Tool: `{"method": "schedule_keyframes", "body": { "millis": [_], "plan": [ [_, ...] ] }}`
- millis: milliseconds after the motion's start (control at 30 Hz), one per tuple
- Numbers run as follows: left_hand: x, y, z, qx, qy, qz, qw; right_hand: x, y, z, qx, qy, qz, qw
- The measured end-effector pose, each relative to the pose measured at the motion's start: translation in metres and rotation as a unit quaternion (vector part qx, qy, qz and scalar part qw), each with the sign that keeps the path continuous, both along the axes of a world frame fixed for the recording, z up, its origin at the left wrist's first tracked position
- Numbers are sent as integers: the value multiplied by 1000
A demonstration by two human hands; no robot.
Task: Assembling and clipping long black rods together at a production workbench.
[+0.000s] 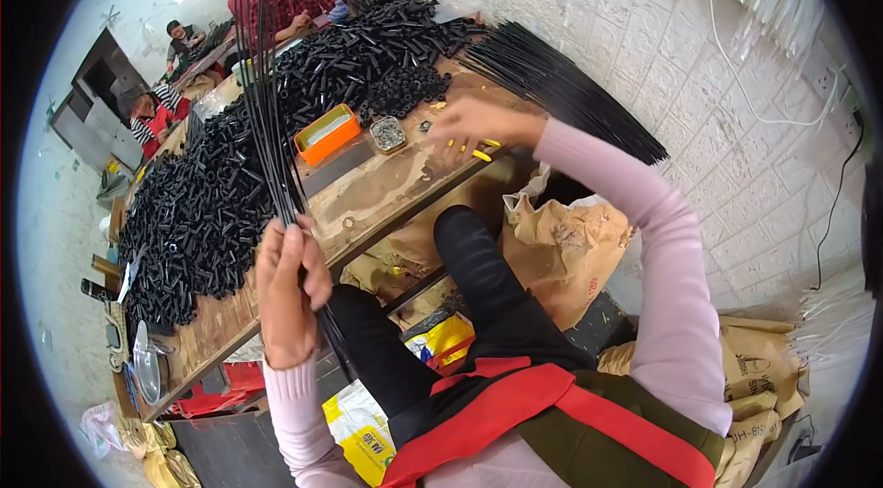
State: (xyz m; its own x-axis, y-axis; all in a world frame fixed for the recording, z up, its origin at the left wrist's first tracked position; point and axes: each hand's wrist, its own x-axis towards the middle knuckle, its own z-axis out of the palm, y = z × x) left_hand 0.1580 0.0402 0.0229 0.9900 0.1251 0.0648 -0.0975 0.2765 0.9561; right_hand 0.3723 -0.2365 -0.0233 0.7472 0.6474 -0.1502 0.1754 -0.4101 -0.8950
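Note:
My left hand point(292, 276) is closed round a bundle of long, thin black rods point(269, 129). The bundle stands tilted upward past the table edge, its lower ends hanging by my thigh. Over the near side of the table, my right hand point(480, 127) is curled and slightly blurred. Yellow handles point(482, 155) of a small hand tool stick out from under its fingers; its working end is hidden. Close to that hand lie a clear square dish of small metal pieces point(387, 133) and an orange box point(328, 135).
Heaps of short black tubes point(198, 235) cover much of the wooden table point(368, 203). More black rods point(570, 88) lie along the wall. A brown paper sack point(566, 249) stands beside my knee. Two people point(276, 5) point(152, 120) work along the far side, and another sits farther back.

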Motion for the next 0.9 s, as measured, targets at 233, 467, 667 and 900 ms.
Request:
{"method": "schedule_keyframes", "body": {
  "millis": [233,467,667,900],
  "plan": [
    [-2,-13,-1,18,-39,11,999,138,-191,-69,-392,-523,-342,675],
    [7,-32,-10,-8,35,-9,999,153,-241,-96,-401,-492,-377,674],
    [13,-31,-13,-62,43,-63,995,156,-225,-16,-322,-521,-369,699],
    [24,-16,-24,-48,0,-54,997,32,11,105,171,-186,-163,954]
  ]
}}
